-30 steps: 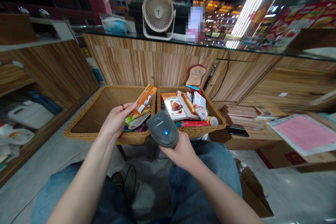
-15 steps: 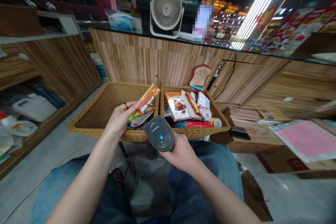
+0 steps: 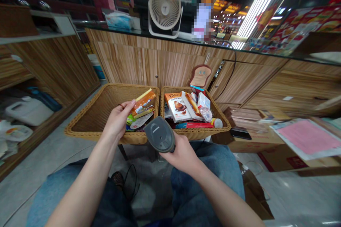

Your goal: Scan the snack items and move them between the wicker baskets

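Scanner (image 3: 159,134) has tilted over, its nose toward the orange packet (image 3: 143,102), which sits just up-left of it above the left basket (image 3: 80,132), long axis slanting up-right. Left hand (image 3: 117,120), nearer, pinches the packet; right hand (image 3: 181,153) wraps the scanner's grip.

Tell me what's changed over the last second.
The right hand has tipped the handheld barcode scanner over, turning its blue light out of view, and shifted it slightly toward the packets. The orange snack packet beside the left hand has swung flatter. Nothing was visibly let go. The Dove box in the right wicker basket stayed as it was.
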Motion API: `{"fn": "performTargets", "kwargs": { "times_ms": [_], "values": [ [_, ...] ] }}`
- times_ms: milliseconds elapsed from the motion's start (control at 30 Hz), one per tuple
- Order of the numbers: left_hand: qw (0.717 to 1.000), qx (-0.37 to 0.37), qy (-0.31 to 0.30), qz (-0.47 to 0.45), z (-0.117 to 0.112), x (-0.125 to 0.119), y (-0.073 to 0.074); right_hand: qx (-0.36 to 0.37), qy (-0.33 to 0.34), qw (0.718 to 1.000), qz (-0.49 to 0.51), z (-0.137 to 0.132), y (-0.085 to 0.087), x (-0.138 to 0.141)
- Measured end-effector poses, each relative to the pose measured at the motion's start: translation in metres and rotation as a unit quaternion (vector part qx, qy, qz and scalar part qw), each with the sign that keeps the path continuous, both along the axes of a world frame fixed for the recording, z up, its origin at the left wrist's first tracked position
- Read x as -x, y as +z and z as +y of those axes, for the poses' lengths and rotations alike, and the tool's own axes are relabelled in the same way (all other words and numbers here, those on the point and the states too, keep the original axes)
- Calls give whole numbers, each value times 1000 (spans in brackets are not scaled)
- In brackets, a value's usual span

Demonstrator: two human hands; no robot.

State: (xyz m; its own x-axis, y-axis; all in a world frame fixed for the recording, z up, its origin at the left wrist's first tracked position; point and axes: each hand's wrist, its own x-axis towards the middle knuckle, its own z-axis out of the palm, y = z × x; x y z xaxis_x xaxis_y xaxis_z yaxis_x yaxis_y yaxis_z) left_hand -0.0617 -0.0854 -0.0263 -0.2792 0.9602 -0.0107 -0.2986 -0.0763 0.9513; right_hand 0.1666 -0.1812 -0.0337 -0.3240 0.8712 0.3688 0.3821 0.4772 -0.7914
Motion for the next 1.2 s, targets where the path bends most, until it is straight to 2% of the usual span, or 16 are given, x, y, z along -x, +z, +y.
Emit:
{"fn": "performTargets", "kwargs": {
  "times_ms": [167, 300, 367, 433, 467, 567, 667, 767, 867, 1000, 1100, 1200],
  "values": [
    [998, -17, 44, 30, 4, 3, -4, 1, 0, 1000, 2, 0, -2, 0],
    [995, -45, 29, 82, 3, 4, -7, 1, 7, 1000, 12, 0, 0, 0],
    [983, -86, 11, 160, 0, 2, -6, -3, 6, 1000, 13, -1, 0, -1],
    [948, -136, -12, 287, -3, -3, -3, -10, 4, 1000, 16, -1, 1, -2],
    [918, -161, -24, 362, -4, -7, -1, -14, 2, 1000, 19, -2, 1, -2],
    [795, -241, -62, 554, -2, -23, 2, -20, -2, 999, 30, -4, 2, -4],
    [685, -313, -119, 647, 12, -43, -2, -29, -6, 998, 47, -5, 4, -5],
    [610, -345, -170, 693, 27, -64, -7, -42, -11, 997, 61, -5, 5, -6],
    [567, -367, -183, 715, 39, -82, -11, -43, -13, 997, 69, -4, 6, -8],
    [533, -403, -149, 729, 53, -96, -19, -46, -9, 996, 74, -4, 6, -8],
    [522, -449, -129, 713, 61, -93, -20, -50, -11, 996, 75, -4, 6, -8],
    [528, -482, -121, 689, 62, -81, -12, -47, -14, 996, 79, -4, 5, -8]
  ]
}}
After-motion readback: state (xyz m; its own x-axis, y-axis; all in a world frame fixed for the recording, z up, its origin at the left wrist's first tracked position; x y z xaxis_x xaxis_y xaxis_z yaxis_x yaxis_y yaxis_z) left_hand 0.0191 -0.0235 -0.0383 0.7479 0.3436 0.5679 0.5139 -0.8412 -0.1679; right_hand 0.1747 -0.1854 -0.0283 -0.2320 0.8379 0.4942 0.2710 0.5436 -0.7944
